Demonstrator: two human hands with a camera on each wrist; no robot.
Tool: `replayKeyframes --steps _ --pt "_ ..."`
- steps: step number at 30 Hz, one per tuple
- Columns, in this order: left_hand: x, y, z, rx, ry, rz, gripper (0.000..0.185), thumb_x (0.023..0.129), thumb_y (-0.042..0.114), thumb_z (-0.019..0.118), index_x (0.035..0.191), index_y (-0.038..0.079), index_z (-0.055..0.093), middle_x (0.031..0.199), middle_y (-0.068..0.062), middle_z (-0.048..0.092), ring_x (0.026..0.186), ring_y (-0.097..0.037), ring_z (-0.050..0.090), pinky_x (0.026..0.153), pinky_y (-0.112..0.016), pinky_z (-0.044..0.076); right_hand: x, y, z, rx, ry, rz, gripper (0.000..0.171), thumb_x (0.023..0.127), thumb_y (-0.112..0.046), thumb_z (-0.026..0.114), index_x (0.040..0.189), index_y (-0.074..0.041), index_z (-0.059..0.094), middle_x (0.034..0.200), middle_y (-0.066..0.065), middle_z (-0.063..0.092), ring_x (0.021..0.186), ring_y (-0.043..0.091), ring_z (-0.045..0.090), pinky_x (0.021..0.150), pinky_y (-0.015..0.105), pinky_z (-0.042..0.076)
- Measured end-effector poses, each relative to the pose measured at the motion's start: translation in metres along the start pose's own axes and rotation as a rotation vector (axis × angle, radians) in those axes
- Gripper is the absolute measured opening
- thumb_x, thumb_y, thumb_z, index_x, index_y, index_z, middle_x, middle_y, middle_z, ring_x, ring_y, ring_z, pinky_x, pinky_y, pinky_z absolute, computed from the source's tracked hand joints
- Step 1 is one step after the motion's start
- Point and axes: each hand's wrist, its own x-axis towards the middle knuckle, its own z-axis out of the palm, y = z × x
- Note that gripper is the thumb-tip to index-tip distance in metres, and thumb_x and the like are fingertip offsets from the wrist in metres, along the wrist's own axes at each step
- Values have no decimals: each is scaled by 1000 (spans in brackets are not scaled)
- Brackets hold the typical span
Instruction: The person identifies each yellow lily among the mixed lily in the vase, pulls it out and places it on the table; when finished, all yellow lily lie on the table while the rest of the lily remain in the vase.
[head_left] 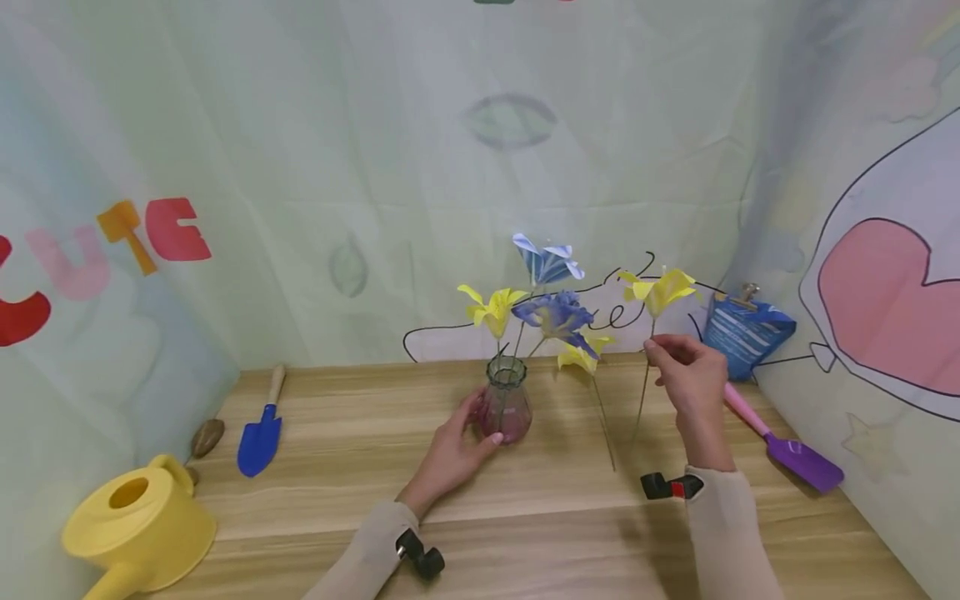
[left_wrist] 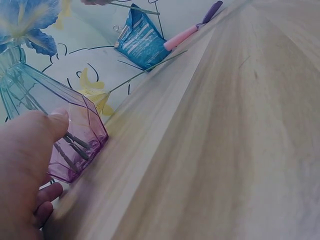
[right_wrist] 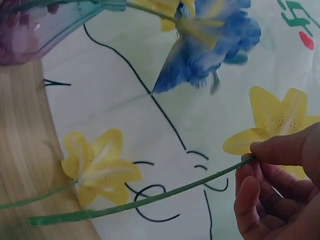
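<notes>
Yellow paper lily on a thin green wire stem point(head_left: 660, 292): your right hand point(head_left: 693, 375) is pinching it in its fingers above the wooden bench point(head_left: 555, 517), while your left hand point(head_left: 453, 450) is cupping the faceted purple-tinted glass vase point(head_left: 504, 404).

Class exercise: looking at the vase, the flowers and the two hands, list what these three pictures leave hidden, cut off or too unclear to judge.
- Right wrist view: the vase is cut by the top edge.
- Left wrist view: the left hand covers the vase's near side; the right hand is cropped out.
- Head view: the right hand hides its pinch on the yellow flower's stem.
- Water in the vase: unclear.
</notes>
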Motion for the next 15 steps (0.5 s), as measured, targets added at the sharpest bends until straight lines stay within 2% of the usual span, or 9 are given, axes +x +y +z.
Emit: replayKeyframes --steps 9,15 --pt "-1 1 0 4 11 9 82 98 36 79 167 24 37 161 -17 57 148 -37 56 125 -57 46 21 38 -1 -59 -81 117 35 99 -20 77 123 5 73 72 -21 66 70 -1 64 58 22 57" --pt "0 2 0 7 2 -1 83 97 38 79 167 25 37 162 -17 56 149 -37 56 125 -56 46 30 60 0 -78 -89 180 37 99 -17 77 126 8 72 72 -19 65 67 -1 63 57 20 57"
